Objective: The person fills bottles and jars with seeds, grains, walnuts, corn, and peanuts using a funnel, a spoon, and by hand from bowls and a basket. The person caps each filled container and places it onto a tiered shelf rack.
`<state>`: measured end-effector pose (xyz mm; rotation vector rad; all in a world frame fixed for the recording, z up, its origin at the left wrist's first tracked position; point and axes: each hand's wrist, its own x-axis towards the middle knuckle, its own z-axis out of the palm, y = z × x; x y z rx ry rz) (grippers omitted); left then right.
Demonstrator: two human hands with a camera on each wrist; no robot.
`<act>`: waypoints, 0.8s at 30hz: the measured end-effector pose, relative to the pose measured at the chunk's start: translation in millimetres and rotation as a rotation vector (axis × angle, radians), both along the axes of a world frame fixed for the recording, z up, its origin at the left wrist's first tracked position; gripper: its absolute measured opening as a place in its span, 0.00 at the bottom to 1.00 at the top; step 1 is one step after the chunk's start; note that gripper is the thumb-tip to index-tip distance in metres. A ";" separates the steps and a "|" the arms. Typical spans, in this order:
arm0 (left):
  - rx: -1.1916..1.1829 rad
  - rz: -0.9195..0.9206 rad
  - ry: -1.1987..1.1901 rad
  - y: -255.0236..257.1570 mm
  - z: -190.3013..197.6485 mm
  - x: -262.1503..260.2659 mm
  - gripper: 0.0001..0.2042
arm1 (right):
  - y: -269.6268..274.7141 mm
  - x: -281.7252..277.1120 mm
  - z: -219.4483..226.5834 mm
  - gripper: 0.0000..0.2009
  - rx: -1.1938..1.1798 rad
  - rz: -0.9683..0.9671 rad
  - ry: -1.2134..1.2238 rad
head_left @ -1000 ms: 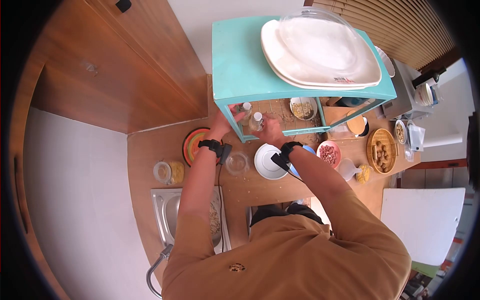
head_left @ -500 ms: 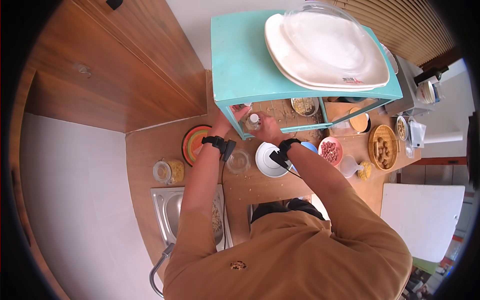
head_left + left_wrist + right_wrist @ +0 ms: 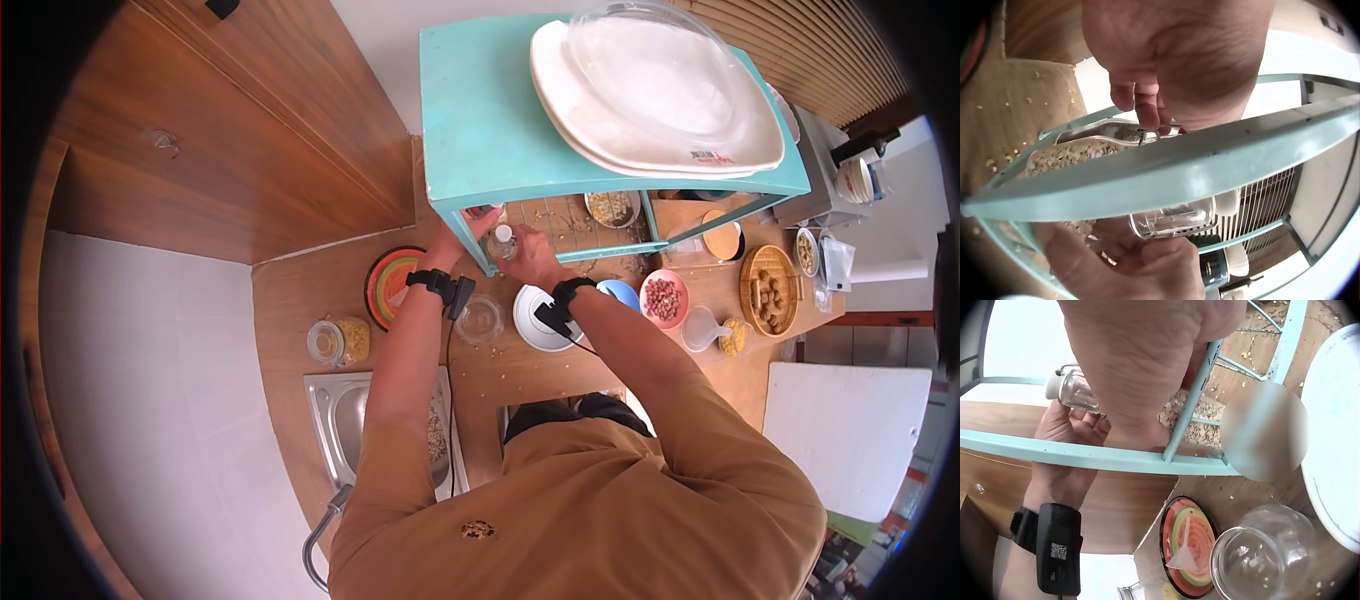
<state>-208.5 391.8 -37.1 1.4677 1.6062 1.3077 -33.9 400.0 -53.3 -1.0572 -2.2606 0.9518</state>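
Observation:
Both hands reach inside a turquoise metal rack. My left hand has its fingers curled against a clear glass bottle with a white swing-top stopper. Beside it, my right hand grips a second glass bottle, also topped with a white cap. Oat flakes fill the lower part of this second bottle. The rack's front bar crosses between the hands in the left wrist view and hides part of both bottles.
White platters are stacked on the rack. In front stand an empty glass jar, a white lidded bowl and a striped plate with a funnel. A pink bowl and a wicker basket are at right, a sink at lower left.
The right hand's bottle has shifted slightly left, closer to the left hand. The left hand's bottle has gone further behind the rack's frame and is now mostly hidden in the head view.

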 end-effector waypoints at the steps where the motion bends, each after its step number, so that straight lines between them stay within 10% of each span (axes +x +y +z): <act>1: 0.010 -0.006 -0.016 -0.1 0.2 0.7 0.11 | -0.8 -0.4 -0.1 0.25 -0.006 0.002 0.003; 24: -0.054 0.041 0.129 3.6 -9.9 -4.0 0.14 | 0.2 -2.8 1.4 0.28 -0.145 -0.050 -0.082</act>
